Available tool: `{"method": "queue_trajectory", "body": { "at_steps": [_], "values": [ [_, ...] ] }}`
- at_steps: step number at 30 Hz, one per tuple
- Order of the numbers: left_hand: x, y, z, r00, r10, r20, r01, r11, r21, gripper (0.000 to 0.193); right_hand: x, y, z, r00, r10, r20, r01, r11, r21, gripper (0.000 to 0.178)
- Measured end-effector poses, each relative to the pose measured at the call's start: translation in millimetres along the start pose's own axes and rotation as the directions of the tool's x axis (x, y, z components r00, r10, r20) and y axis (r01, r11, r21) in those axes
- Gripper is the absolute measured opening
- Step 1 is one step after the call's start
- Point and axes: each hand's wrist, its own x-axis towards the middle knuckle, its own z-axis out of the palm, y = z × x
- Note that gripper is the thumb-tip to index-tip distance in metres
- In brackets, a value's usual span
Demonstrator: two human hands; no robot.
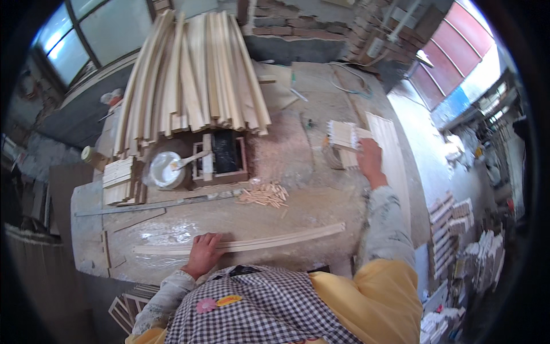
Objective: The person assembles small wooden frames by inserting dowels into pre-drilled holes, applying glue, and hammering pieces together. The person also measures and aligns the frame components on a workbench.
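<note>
Grasping the long wooden strip (286, 238) near the bench (321, 209) front edge, left hand (203, 252) curled tight! Right hand (370, 156) touched stacked wooden pieces (342, 135), grip unclear; dowels (266, 195) lay loose, none visibly fitted.

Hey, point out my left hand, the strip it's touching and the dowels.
Left hand (204, 253): head view, back of the hand.
Strip (276, 241): head view, top face right of the hand.
Dowels (264, 195): head view, mid-pile.

You have one white tub (166, 179) holding one wooden-handled tool (193, 158); right of it, two hands (204, 254) (370, 159), one dowel pile (265, 195).
</note>
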Motion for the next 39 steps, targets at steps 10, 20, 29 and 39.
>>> {"method": "queue_trajectory", "body": {
  "at_steps": [10,20,29,39],
  "values": [
    [70,-13,-66,0.983,0.042,-0.177,-0.035,0.998,0.043,0.059,17,-10,-18,0.992,-0.102,0.073,0.1,0.994,0.033,0.04],
    [224,-63,-167,0.773,-0.175,-0.609,0.141,0.984,-0.104,0.046,-32,-36,-55,0.969,0.001,0.248,-0.137,0.836,0.531,0.039],
    [314,-152,-228,0.713,-0.418,-0.563,0.52,0.854,0.025,0.053,-154,-105,-11,0.646,0.023,0.763,-0.756,0.162,0.635,0.042],
    [154,-59,-196,0.949,-0.065,0.309,0.311,0.016,-0.95,0.042,-179,-221,-45,0.583,-0.082,0.808,-0.78,-0.333,0.529,0.032]
  ]
}}
